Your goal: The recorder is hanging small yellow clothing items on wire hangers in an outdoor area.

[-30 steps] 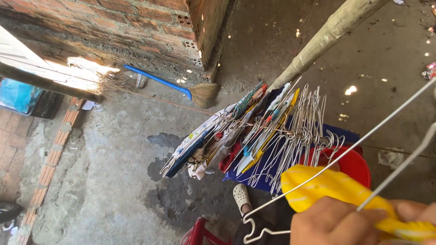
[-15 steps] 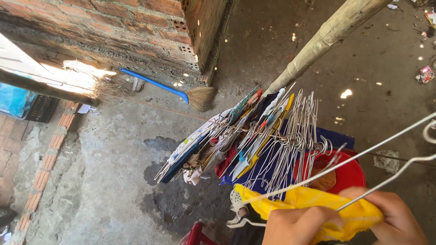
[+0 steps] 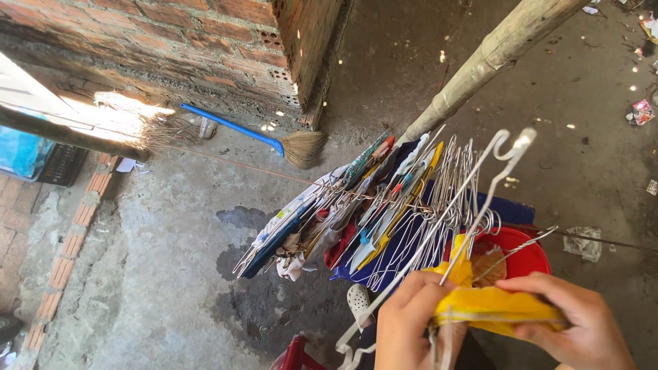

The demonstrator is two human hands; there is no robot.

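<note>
My left hand [image 3: 410, 322] and my right hand [image 3: 572, 322] both grip a small yellow garment [image 3: 490, 303] at the bottom of the head view. A bare wire hanger [image 3: 473, 199] sticks up out of the garment, its hook end pointing up and to the right. My left hand also clasps the hanger's wires where they enter the cloth. Just beyond my hands hangs a dense row of wire hangers [image 3: 439, 199] with several clothes on them [image 3: 329, 205], strung along a thin line.
A red bucket [image 3: 524, 250] sits below the hangers. A thick bamboo pole [image 3: 480, 62] slants up to the right. A blue-handled broom [image 3: 274, 140] lies by the brick wall [image 3: 205, 34]. A white sandal [image 3: 358, 299] and a red stool [image 3: 298, 353] are on the concrete floor.
The hanger has swung from lying out to the right to standing nearly upright. My hands have bunched the yellow garment tighter around its lower wires.
</note>
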